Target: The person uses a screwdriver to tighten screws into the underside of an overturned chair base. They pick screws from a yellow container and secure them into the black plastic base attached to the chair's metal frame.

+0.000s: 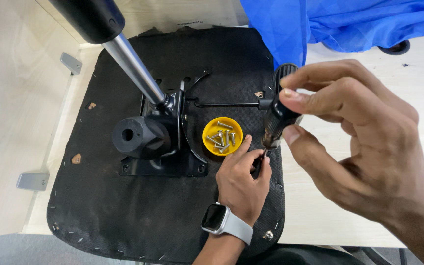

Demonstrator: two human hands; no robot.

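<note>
Two hands work over an upturned black chair seat (123,206) on a pale wood table (11,98): right hand (364,147) pinching a screwdriver (277,122) upright, left hand (244,184) pinching its tip near a yellow screw cup (208,142), blue cloth (349,22) far right

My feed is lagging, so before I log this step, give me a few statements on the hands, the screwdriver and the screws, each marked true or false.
1. The right hand holds the black-handled screwdriver upright. True.
2. The round yellow plastic cup is empty. False: it holds several silver screws.
3. The left hand wears a grey-banded wristwatch. True.
4. The left fingers rest on the shiny metal column. False: they are at the screwdriver's tip, on the black underside of the chair seat.
5. A red cloth lies at top right. False: the cloth is blue.
</note>
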